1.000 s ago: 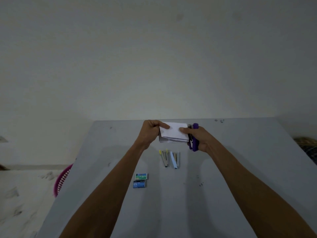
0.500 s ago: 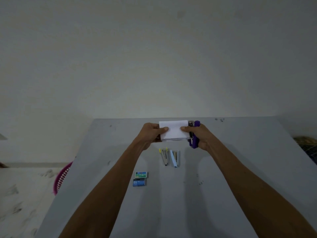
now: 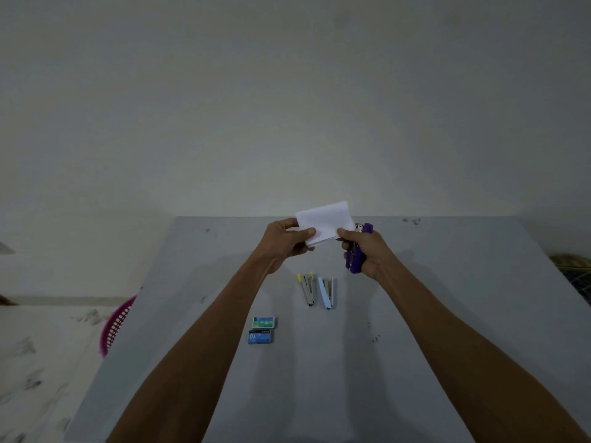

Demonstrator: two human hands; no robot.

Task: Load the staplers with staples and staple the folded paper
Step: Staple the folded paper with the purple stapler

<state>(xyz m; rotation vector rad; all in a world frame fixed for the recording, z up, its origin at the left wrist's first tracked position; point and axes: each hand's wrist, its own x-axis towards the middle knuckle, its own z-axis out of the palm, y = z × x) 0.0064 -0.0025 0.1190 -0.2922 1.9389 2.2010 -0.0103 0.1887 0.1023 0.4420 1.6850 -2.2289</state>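
Note:
I hold a folded white paper [image 3: 326, 222] above the far half of the grey table [image 3: 447, 314]. My left hand [image 3: 284, 241] pinches its left edge between thumb and fingers. My right hand [image 3: 367, 251] grips a purple stapler [image 3: 359, 251], thumb on the paper's right edge, the stapler's metal mouth at that edge. A yellow-tipped stapler [image 3: 307, 288] and a light blue stapler [image 3: 326, 292] lie side by side on the table below my hands. Two small staple boxes, one green [image 3: 263, 322] and one blue [image 3: 260, 337], lie nearer to me on the left.
A pink plastic basket [image 3: 116, 324] stands on the floor past the table's left edge. A dark patterned cloth [image 3: 575, 276] shows at the right edge. A plain wall rises behind the table.
Both hands have lifted the paper and tilted it up toward me, so its flat face now shows above the table's far edge. The purple stapler stays at its right edge.

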